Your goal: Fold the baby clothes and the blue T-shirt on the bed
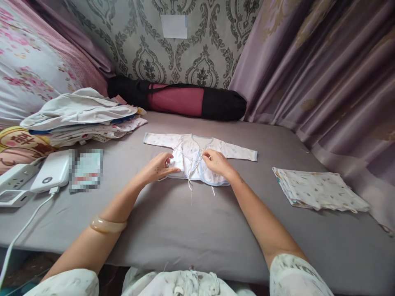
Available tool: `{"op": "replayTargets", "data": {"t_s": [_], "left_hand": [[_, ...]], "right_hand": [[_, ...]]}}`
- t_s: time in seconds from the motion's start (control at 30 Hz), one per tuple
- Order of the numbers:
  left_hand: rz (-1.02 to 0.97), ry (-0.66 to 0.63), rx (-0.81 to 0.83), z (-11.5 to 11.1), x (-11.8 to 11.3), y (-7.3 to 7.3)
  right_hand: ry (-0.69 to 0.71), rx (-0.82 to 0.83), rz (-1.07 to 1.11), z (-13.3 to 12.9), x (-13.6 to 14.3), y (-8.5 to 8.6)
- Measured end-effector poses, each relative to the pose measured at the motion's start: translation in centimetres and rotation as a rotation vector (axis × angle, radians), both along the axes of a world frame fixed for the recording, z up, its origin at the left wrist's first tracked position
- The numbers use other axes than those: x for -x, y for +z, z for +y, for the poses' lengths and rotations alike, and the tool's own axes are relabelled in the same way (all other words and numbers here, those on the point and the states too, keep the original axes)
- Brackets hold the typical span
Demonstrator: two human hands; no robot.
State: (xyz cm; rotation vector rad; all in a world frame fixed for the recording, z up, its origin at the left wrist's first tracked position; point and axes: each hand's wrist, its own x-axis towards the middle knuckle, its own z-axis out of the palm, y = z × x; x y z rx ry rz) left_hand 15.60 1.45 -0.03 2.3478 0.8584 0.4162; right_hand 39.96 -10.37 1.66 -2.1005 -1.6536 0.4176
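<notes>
A small white baby shirt [197, 158] with pale blue edging and a faint print lies spread on the grey sheet, its sleeves stretched out to both sides. Thin white tie strings cross its front and hang past the hem. My left hand [159, 166] rests at the shirt's left side, thumb and fingers apart, the fingers loosely curled. On the other side, my right hand [218, 163] pinches at the front of the shirt near the ties; the fingertips partly hide what lies between them.
Folded printed cloth [319, 189] lies at right. A clothes pile [83, 115], a white power bank [52, 170] with its cable, a power strip [18, 176] and a blurred packet [87, 170] are at left. A black-and-red long bag [175, 98] lies along the wall.
</notes>
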Motion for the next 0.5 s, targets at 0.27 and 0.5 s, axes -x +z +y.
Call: {"op": "replayTargets", "data": {"t_s": [0.27,0.5], "left_hand": [[0.043,-0.048,-0.013,-0.7,1.1,-1.6],[0.126,-0.019,-0.134,-0.1,2.0,-2.8]], "right_hand": [[-0.089,0.192,-0.133,-1.9,3.8,-1.0],[-0.099,0.177,-0.290,-2.4,5.2,-1.0]]}}
